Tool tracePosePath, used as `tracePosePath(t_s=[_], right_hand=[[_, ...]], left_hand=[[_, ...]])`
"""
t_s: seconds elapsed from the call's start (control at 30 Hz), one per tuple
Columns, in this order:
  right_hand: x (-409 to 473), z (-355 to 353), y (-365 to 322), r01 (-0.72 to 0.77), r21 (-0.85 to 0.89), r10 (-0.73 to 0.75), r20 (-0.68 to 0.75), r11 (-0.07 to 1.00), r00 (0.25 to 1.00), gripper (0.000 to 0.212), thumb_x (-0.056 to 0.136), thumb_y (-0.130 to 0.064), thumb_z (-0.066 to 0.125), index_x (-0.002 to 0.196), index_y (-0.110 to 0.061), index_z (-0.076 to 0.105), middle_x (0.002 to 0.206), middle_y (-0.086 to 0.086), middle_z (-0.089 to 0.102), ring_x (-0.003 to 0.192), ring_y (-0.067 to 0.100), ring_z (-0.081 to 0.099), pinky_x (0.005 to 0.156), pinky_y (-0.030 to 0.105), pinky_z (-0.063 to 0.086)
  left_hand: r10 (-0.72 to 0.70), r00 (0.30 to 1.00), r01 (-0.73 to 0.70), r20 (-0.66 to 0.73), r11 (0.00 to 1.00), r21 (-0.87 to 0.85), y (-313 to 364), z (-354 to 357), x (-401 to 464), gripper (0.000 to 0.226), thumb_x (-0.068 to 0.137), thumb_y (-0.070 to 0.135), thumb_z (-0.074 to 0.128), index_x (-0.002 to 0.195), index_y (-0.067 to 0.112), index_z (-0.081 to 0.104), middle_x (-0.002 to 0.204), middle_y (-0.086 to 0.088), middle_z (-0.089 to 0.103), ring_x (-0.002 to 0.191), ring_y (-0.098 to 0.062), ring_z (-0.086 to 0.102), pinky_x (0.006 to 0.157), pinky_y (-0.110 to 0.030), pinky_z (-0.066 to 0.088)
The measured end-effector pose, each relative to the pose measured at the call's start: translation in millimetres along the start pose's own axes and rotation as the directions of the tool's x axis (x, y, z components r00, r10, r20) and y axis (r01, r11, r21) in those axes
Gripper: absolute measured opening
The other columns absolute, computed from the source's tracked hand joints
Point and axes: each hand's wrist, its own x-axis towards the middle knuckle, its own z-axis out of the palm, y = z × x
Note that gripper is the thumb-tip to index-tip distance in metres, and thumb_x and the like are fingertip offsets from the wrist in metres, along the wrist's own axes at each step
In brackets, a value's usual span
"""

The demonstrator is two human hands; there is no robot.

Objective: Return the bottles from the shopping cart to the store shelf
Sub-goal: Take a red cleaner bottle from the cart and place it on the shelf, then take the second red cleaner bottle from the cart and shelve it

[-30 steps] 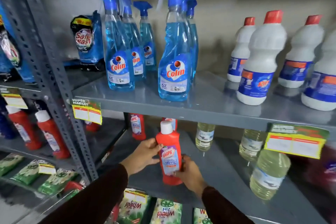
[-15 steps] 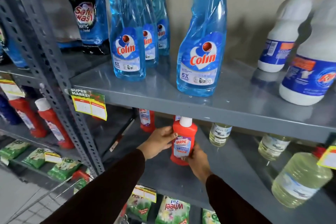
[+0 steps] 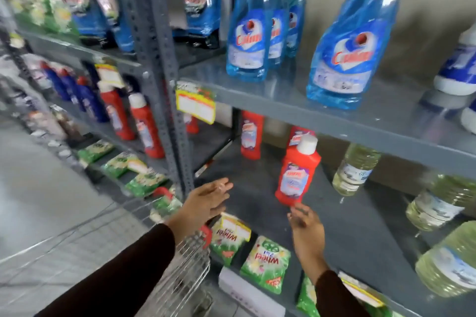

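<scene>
Change: both hands have let go of the red cleaner bottle (image 3: 296, 175) and drawn back from it; the view has swung left and blurred.
Left grip: left hand (image 3: 206, 201) released, fingers spread, holding nothing, at the front edge of the middle shelf (image 3: 257, 188).
Right grip: right hand (image 3: 306, 224) released, fingers loosely curled, just below the bottle's base, apart from it.
Task bottle: red with a white cap and pale label, standing on the middle shelf, seen tilted in the wide view; contents hidden by the opaque body.
Behind it: two more red bottles (image 3: 251, 134) further back on the same shelf.
Right of it: clear bottles (image 3: 354, 170) filled with pale yellow liquid.
Upper shelf (image 3: 283, 95): blue spray bottles (image 3: 350, 41) full of blue liquid, marked Colin; white bottles (image 3: 456, 69) at the right edge.
Lower shelf: green detergent packets (image 3: 265, 262) lying flat.
Shopping cart (image 3: 180, 265): wire basket under the left forearm; its contents cannot be seen.
</scene>
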Motion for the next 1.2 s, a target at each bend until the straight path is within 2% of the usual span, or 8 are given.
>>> tracePosePath(t_s=[0.2, 0.37, 0.5, 0.6, 0.7, 0.77, 0.97, 1.2], right_hand=[[-72, 78, 7, -0.054, -0.071, 0.077, 0.370, 0.996, 0.926, 0.022, 0.088, 0.007, 0.061, 0.107, -0.002, 0.067, 0.104, 0.010, 0.072, 0.075, -0.009, 0.066, 0.069, 0.003, 0.051], [-127, 195, 10, -0.103, -0.208, 0.217, 0.667, 0.973, 0.712, 0.033, 0.086, 0.011, 0.059, 0.089, -0.021, 0.067, 0.094, 0.005, 0.073, 0.079, 0.009, 0.069, 0.074, 0.024, 0.054], [-148, 285, 31, -0.075, -0.371, 0.350, 0.763, 0.926, 0.544, 0.035, 0.086, 0.015, 0.056, 0.084, -0.020, 0.063, 0.088, 0.002, 0.068, 0.077, 0.012, 0.066, 0.071, 0.020, 0.053], [-168, 350, 69, 0.003, -0.492, 0.444, 0.787, 0.870, 0.428, 0.029, 0.085, 0.008, 0.064, 0.078, -0.019, 0.063, 0.077, 0.002, 0.066, 0.073, 0.017, 0.061, 0.064, 0.019, 0.050], [-186, 404, 125, 0.101, -0.625, 0.575, 0.761, 0.774, 0.301, 0.028, 0.082, 0.011, 0.063, 0.068, -0.013, 0.061, 0.068, 0.002, 0.059, 0.065, 0.013, 0.054, 0.053, 0.010, 0.044], [-195, 416, 145, 0.144, -0.710, 0.668, 0.699, 0.689, 0.255, 0.008, 0.076, 0.006, 0.067, 0.074, 0.001, 0.061, 0.074, 0.006, 0.057, 0.073, 0.018, 0.053, 0.060, 0.022, 0.045], [-209, 456, 226, 0.283, -0.855, 0.868, 0.482, 0.435, 0.123, 0.057, 0.076, -0.019, 0.080, 0.123, 0.001, 0.055, 0.109, 0.007, 0.056, 0.114, 0.030, 0.058, 0.094, 0.035, 0.046], [-228, 443, 358, 0.301, -0.887, 0.897, 0.411, 0.352, 0.163, 0.094, 0.023, -0.053, 0.084, 0.107, -0.019, 0.061, 0.099, 0.002, 0.073, 0.096, 0.027, 0.070, 0.081, 0.034, 0.058]], left_hand=[[-0.092, 0.921, 0.028, -0.378, 0.985, -0.170, -59, -117, -108, 0.025, 0.099, 0.021, 0.047, 0.117, 0.020, 0.064, 0.116, 0.002, 0.071, 0.111, -0.021, 0.062, 0.102, -0.040, 0.042], [-0.217, 0.771, -0.005, -0.599, 0.938, -0.347, -106, -219, -176, 0.020, 0.097, 0.024, 0.052, 0.115, 0.021, 0.061, 0.136, -0.001, 0.058, 0.121, -0.027, 0.055, 0.108, -0.043, 0.038], [-0.337, 0.631, -0.012, -0.699, 0.897, -0.443, -147, -286, -202, 0.011, 0.096, 0.024, 0.053, 0.099, 0.021, 0.063, 0.116, 0.001, 0.059, 0.085, -0.014, 0.060, 0.075, -0.029, 0.045], [-0.469, 0.499, 0.069, -0.729, 0.860, -0.505, -185, -330, -210, 0.009, 0.095, 0.023, 0.055, 0.088, 0.018, 0.058, 0.096, -0.002, 0.060, 0.073, -0.016, 0.055, 0.065, -0.027, 0.039], [-0.549, 0.456, 0.223, -0.700, 0.832, -0.507, -228, -361, -197, 0.017, 0.093, 0.017, 0.052, 0.076, 0.020, 0.051, 0.073, -0.001, 0.050, 0.055, -0.014, 0.044, 0.054, -0.023, 0.030], [-0.542, 0.434, 0.299, -0.719, 0.840, -0.453, -238, -371, -182, 0.024, 0.087, 0.019, 0.052, 0.065, 0.022, 0.045, 0.062, 0.000, 0.040, 0.048, -0.013, 0.036, 0.049, -0.022, 0.025], [-0.553, 0.414, 0.483, -0.723, 0.807, -0.340, -276, -437, -114, 0.032, 0.088, 0.015, 0.056, 0.060, 0.014, 0.042, 0.056, 0.000, 0.039, 0.050, -0.014, 0.035, 0.043, -0.022, 0.030], [-0.636, 0.437, 0.673, -0.636, 0.700, -0.237, -308, -465, -70, 0.025, 0.090, 0.017, 0.061, 0.068, 0.009, 0.050, 0.077, -0.008, 0.055, 0.055, -0.011, 0.043, 0.031, -0.016, 0.033]])
